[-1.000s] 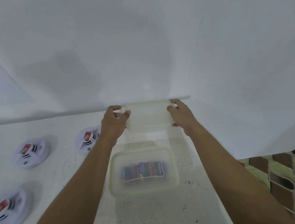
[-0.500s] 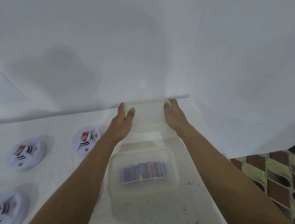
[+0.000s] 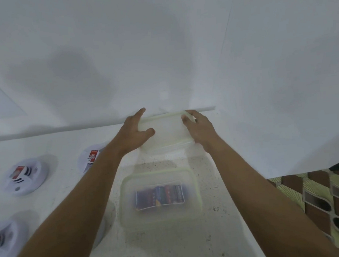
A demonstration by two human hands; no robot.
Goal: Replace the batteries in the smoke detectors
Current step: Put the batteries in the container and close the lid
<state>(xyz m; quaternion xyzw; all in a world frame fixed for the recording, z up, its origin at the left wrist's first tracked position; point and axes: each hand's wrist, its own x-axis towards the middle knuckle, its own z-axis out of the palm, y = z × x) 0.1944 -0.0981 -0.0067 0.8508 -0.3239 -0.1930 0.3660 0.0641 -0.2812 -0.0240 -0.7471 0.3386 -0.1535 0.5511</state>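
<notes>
Batteries [image 3: 159, 196] sit in the open tub [image 3: 131, 218] at lower centre, detectors [image 3: 24, 176] at left. Left hand [image 3: 133, 134] and right hand [image 3: 200, 130], fingers spread, press the lid [image 3: 165, 130] against the desk [image 3: 174, 247] at centre. Left tilted, it may slide forward.

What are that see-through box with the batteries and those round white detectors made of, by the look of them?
The box looks like frosted, translucent plastic: the batteries show through its wall as a blur, and its rim is tinted pale green. The round detectors look like moulded white plastic with a smooth, slightly glossy shell, slotted vents and a red label. The view is soft, so finer texture cannot be told.
</notes>
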